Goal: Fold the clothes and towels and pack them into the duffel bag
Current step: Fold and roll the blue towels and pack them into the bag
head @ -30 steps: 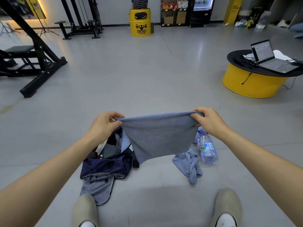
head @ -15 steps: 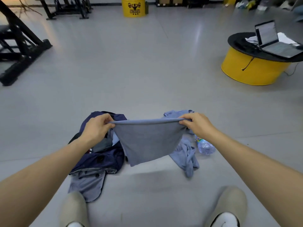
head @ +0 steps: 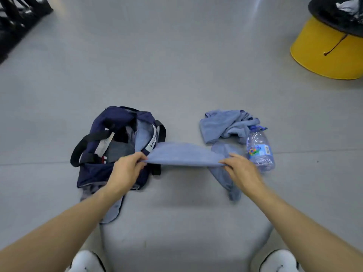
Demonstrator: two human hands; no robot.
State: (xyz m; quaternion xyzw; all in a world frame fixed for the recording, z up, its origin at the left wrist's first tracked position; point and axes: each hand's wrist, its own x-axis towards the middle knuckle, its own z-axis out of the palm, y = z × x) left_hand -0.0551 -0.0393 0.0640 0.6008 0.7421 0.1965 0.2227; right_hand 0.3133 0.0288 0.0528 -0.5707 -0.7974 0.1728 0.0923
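A grey floor [head: 176,65] fills the view, with a yellow drum table [head: 322,55] far beyond the right hand [head: 241,169] and black gym equipment [head: 19,20] far beyond the left hand [head: 125,169]. The navy duffel bag [head: 115,116] lies on the floor just under and beyond the left hand, its long axis running away from the person, its mouth gaping upward and a black handle [head: 78,148] looping out on the side away from the right hand. A white strip [head: 152,139] on the rim nearest the towel reads "LVOU", the rest hidden. A grey garment [head: 114,211] pokes out from under the bag's near end, beside the left forearm. The blue towel [head: 182,154] is stretched between the two hands, its long axis running straight from one hand to the other, held off the floor and nearly flat, the far edge bowing away. Each hand pinches one near corner between thumb and curled fingers. Beyond the right hand lies a crumpled blue cloth [head: 222,124], a strip of it trailing beneath that hand. Just outside the right hand a clear water bottle [head: 259,152] lies on its side, cap pointing away, touching the cloth; its colourful label [head: 258,150] carries a barcode, the wording too small to read. Two white shoe tips [head: 86,262] show nearest the person.
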